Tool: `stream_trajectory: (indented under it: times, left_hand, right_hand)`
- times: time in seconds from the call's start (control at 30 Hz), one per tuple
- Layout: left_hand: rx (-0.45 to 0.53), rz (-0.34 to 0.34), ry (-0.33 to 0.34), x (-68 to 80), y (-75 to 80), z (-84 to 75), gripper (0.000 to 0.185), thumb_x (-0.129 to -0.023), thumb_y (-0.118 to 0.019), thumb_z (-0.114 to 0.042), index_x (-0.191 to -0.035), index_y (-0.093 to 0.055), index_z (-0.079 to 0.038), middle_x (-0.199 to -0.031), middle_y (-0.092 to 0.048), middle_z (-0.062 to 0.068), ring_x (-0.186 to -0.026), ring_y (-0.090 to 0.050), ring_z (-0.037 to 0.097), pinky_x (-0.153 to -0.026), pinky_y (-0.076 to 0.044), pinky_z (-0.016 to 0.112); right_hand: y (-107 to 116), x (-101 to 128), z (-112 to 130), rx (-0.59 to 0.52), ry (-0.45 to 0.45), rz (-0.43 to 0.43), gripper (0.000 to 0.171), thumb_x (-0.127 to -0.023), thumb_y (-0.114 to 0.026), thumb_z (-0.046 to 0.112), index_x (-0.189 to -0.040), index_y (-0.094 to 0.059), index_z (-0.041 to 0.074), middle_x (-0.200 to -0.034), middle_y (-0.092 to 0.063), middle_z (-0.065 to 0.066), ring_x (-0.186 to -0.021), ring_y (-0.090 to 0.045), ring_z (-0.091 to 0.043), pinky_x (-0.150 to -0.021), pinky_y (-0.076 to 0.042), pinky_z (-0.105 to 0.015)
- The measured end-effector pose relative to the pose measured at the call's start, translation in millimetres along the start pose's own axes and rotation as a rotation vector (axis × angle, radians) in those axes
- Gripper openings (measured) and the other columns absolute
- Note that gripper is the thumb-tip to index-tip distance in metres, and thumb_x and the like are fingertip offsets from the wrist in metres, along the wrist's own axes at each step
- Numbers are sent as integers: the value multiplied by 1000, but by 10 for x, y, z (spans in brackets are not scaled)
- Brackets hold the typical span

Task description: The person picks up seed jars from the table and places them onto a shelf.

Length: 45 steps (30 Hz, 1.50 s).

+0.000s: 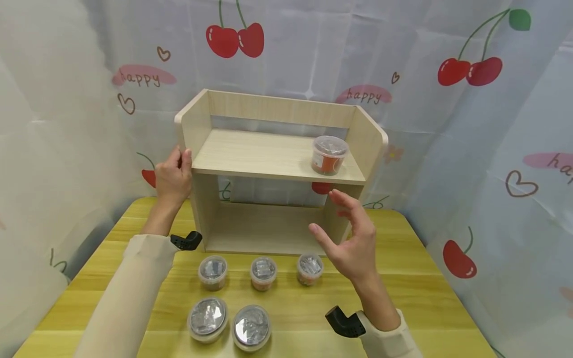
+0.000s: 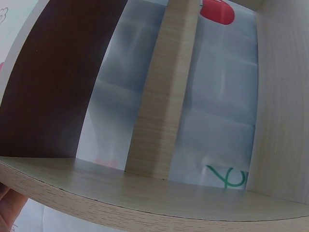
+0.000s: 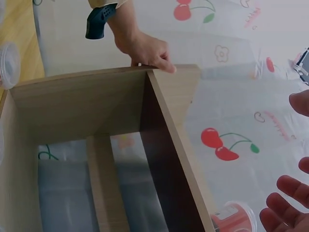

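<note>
A light wooden two-tier shelf point(image 1: 268, 156) stands at the back of the yellow table point(image 1: 429, 298). My left hand point(image 1: 173, 175) grips the front edge of its left side panel point(image 3: 96, 79); the same hand point(image 3: 147, 50) shows in the right wrist view. One clear tub with an orange label point(image 1: 330, 155) stands on the top board at the right, also seen as the tub point(image 3: 234, 218) low in the right wrist view. My right hand point(image 1: 351, 236) hovers open in front of the shelf's lower right, fingers spread, holding nothing.
Three small foil-lidded tubs point(image 1: 263, 272) stand in a row in front of the shelf. Two larger tubs point(image 1: 229, 323) sit nearer the front edge. A cherry-print curtain point(image 1: 470, 124) surrounds the table. The left wrist view shows only the shelf's boards point(image 2: 159, 101).
</note>
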<state>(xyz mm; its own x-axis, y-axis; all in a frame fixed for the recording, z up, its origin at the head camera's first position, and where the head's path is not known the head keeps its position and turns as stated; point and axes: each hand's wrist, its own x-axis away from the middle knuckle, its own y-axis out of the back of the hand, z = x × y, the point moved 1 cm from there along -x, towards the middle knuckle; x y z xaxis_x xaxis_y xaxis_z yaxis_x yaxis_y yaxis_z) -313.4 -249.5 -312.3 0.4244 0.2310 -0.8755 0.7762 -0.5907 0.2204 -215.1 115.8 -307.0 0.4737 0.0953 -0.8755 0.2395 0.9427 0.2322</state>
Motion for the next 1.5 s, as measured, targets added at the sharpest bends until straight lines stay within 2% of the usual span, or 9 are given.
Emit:
stream_trajectory:
  times: [0.27, 0.63, 0.73, 0.87, 1.03, 1.17, 1.33, 1.5]
  left_hand:
    - [-8, -15, -12, 1, 5, -1, 26, -100, -55, -15, -88, -57, 8, -69, -59, 26, -58, -54, 37, -54, -40, 45]
    - [-24, -21, -2, 8, -2, 26, 26, -101, -54, -14, -87, -55, 8, -66, -55, 24, -56, -51, 36, -54, -35, 40]
    - [-28, -13, 0, 3, -2, 21, 27, -101, -54, -15, -88, -56, 8, -67, -57, 24, -57, -52, 36, -54, -36, 39]
    - [-22, -6, 7, 1, 4, 4, 27, -101, -54, -16, -89, -57, 9, -70, -59, 26, -59, -55, 38, -55, -40, 42]
    - [-17, 4, 6, 1, 7, -6, 28, -101, -54, -16, -89, -56, 9, -71, -59, 27, -60, -55, 39, -55, -41, 45]
    - [-25, -7, 9, 3, 5, 0, 27, -101, -54, -15, -87, -56, 8, -67, -57, 25, -57, -52, 36, -54, -36, 38]
    - [-25, -4, 6, -1, 6, -3, 27, -101, -54, -15, -87, -56, 8, -66, -56, 23, -56, -50, 32, -55, -31, 27]
    - [-22, 12, 11, -3, 10, -16, 28, -101, -54, -17, -90, -58, 9, -69, -59, 25, -58, -54, 35, -56, -33, 27]
  right_hand:
    - [-17, 116, 32, -21, 6, 44, 71, -86, -73, 47, -129, -55, -7, -126, -62, -15, -117, -57, -23, -90, -47, -28]
    - [-64, 263, 103, -59, 12, 95, 69, -86, -72, 45, -131, -55, -5, -128, -61, -14, -117, -57, -31, -92, -46, -30]
    - [-87, 311, 102, -89, -2, 109, 69, -87, -72, 45, -132, -55, -4, -127, -61, -14, -117, -56, -29, -93, -45, -28]
    - [-131, 381, 77, -119, -23, 137, 67, -84, -76, 38, -133, -54, -2, -126, -60, -14, -118, -55, -23, -92, -45, -28]
    - [-184, 480, 31, -118, -44, 153, 68, -77, -82, 24, -132, -55, -3, -125, -61, -13, -115, -56, -21, -87, -47, -32]
    - [-235, 547, -15, -120, -54, 174, 68, -79, -82, 30, -134, -54, 0, -125, -61, -13, -115, -56, -22, -86, -49, -35]
    - [-279, 639, -52, -105, -96, 218, 70, -83, -77, 44, -136, -54, 4, -128, -61, -9, -115, -57, -23, -85, -50, -36]
    - [-298, 713, -90, -85, -113, 249, 73, -84, -74, 50, -138, -52, 6, -127, -61, -9, -113, -57, -25, -85, -51, -37]
